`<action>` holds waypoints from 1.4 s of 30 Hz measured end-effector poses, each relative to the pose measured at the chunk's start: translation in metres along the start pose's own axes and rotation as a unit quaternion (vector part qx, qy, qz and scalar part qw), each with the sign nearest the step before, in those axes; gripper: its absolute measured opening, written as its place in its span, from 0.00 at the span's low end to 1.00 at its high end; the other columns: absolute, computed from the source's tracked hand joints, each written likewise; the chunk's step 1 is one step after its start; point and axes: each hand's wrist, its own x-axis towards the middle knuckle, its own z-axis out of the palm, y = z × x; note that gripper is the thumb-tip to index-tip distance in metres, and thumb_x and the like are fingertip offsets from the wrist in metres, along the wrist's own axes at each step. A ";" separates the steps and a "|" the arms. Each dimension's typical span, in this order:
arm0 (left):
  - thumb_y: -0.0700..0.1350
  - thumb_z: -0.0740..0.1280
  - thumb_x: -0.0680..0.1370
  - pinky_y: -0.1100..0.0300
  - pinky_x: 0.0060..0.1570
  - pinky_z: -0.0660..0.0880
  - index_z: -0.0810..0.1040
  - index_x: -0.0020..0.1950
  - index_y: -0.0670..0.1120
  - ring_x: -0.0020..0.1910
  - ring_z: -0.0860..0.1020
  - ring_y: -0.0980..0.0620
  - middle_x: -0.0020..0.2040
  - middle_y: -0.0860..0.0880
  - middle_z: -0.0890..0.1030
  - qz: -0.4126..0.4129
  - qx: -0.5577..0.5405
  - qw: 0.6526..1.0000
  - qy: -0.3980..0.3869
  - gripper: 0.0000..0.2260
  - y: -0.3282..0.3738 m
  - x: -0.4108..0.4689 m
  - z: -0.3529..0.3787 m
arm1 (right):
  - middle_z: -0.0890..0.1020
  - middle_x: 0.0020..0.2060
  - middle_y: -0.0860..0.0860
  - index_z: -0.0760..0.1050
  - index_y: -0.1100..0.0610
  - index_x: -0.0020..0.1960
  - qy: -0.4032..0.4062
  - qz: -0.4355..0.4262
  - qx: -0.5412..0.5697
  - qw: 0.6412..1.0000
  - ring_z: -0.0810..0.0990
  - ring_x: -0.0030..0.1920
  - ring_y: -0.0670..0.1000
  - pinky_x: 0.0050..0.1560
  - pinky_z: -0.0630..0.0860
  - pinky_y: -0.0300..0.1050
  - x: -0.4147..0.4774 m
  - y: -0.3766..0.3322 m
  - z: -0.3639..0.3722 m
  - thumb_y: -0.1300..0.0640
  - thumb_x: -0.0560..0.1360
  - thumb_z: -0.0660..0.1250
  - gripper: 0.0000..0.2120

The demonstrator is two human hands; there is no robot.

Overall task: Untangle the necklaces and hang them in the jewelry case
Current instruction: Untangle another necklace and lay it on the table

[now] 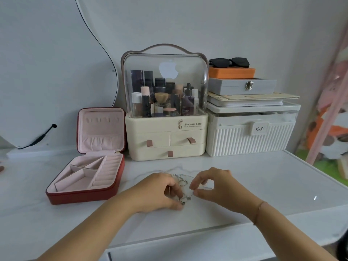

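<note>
I'm pinching the necklaces [183, 182] tangled between my left hand [160, 193] and right hand [216, 187], jewelry case [81, 197] nearer the left one.

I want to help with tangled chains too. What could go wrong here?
Both the left hand and the right hand pinch the thin tangled necklaces; tugging hard might tighten the knot or snap a chain. The silvery chains are hard to see against the pale marbled table, so a small loose piece might get missed.
</note>
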 end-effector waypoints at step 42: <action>0.45 0.65 0.79 0.59 0.45 0.79 0.83 0.51 0.43 0.40 0.84 0.46 0.43 0.44 0.85 -0.029 -0.425 0.896 0.125 0.09 0.020 0.015 -0.007 | 0.80 0.37 0.52 0.79 0.61 0.50 0.121 0.066 0.542 0.829 0.59 0.24 0.45 0.24 0.57 0.34 0.025 -0.017 -0.053 0.53 0.76 0.64 0.12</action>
